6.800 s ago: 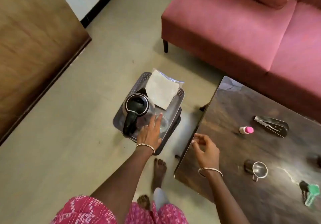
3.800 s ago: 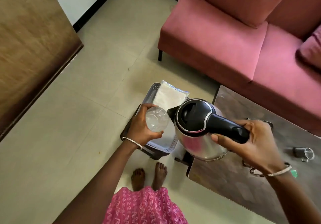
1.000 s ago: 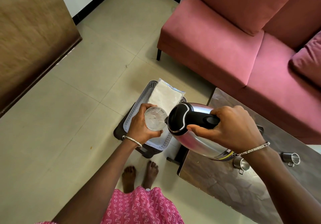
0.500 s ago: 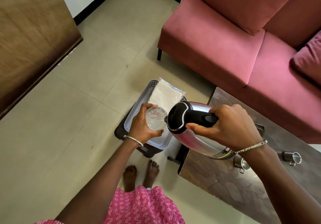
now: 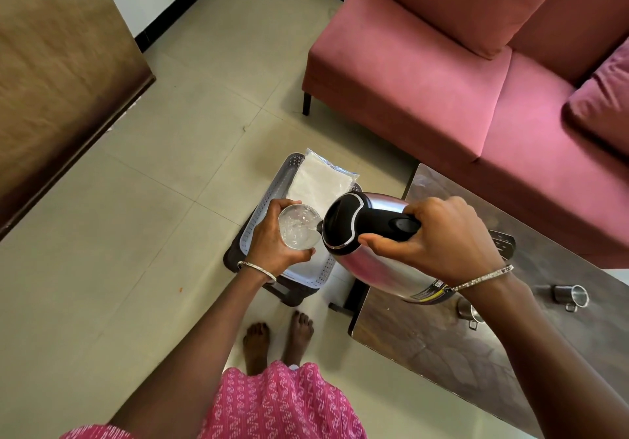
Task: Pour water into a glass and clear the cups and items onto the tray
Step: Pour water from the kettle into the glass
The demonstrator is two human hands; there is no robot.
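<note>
Above the tray (image 5: 269,200), head view: holding the glass (image 5: 299,227) in mid-air, clear of the perforated rim, with rippled water inside.
Left hand (image 5: 272,241): wrapping fingers and thumb round the glass wall, clamping it.
Right hand (image 5: 439,241): closing tight round the black handle of the kettle (image 5: 374,268), tipping it leftward, spout meeting the glass rim.
Kettle body: hanging over the table (image 5: 425,343) corner and the gap beside the tray, hiding part of the table edge.
Tray load: carrying a white packet (image 5: 320,183) at the far end; near end mostly hidden under the hands and the glass.
Stool (image 5: 296,294): sitting dark under the tray, just left of the table.
Table top: bearing the near steel cup (image 5: 468,311), half hidden behind the right wrist, the far steel cup (image 5: 571,297) well apart to the right, and a dark flat item (image 5: 503,239) just beyond the right hand.
Sofa (image 5: 425,98): closing off the far side behind table and tray, with a cushion (image 5: 602,105) at the right.
Wooden panel (image 5: 61,64): bounding the far left.
Feet (image 5: 275,336): standing just before the stool, near the table corner.
Floor (image 5: 119,268): spreading open to the left of the tray, up to the panel.
</note>
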